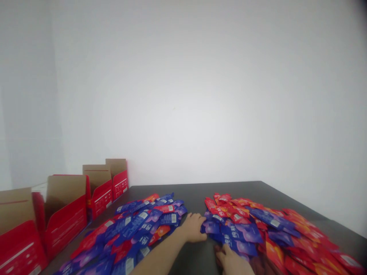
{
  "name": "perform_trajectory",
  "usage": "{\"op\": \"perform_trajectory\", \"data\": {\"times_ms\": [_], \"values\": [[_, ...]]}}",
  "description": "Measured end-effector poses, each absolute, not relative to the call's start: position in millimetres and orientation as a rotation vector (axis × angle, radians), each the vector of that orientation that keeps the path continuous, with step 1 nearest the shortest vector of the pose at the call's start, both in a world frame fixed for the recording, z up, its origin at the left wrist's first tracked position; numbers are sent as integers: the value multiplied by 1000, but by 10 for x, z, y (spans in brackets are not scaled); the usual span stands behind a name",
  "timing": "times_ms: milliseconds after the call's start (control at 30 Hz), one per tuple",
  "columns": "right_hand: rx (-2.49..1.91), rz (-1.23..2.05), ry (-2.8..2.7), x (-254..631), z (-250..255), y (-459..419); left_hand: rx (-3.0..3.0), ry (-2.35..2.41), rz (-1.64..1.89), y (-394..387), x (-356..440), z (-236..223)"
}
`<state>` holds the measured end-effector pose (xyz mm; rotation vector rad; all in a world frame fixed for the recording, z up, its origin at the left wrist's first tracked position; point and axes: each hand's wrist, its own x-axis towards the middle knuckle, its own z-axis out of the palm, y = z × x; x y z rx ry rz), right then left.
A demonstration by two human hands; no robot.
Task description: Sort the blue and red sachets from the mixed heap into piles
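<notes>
The blue packets (247, 233) nearest to the two hands lie flat and overlapping on the bench (195, 196), at the inner edge of the right heap, beside red packets (311, 246). The left hand (195, 228) is at this edge, back upward, fingers loosely bent and pointing to the packets; whether its grip has hold of one, one cannot tell. The right hand (231, 260) is lower and nearer, its fingers bent beside the lowest blue packets; how far its grip is open, and whether it holds anything, is also not clear.

Each packet seems light and soft, probably a thin film pouch, rather slippery against its neighbours. It would be best pinched at a flat edge or corner, without squeezing the middle.

The packets look smooth and slightly shiny, with printed faces. A second mixed heap (145, 221) lies on the left, before open cardboard boxes (67, 225), red outside and plain brown inside.
</notes>
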<state>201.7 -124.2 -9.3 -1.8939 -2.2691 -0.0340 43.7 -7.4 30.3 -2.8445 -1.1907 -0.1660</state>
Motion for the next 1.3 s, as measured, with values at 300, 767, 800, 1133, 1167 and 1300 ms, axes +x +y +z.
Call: {"op": "perform_trajectory", "data": {"times_ms": [300, 767, 800, 1133, 1167, 1300], "values": [[-1986, -2, -2102, 2112, 90, -1245, -2883, -1319, -198, -801, 51, -46], [-1539, 25, -2224, 1964, 621, -1735, -3101, -1502, -425, -948, -214, 119], [-1540, -37, -2313, 1925, 482, -1747, -3128, -1517, -386, -935, -227, 139], [-1569, -44, -2356, 1588, -192, -1386, -2931, -1493, -205, -939, -165, 149], [-1532, 20, -2392, 1530, -152, -1374, -2911, -1485, -178, -948, -159, 142], [-1322, 69, -2554, 1511, -142, -1385, -2905, -1471, -169, -946, -164, 117]]}}
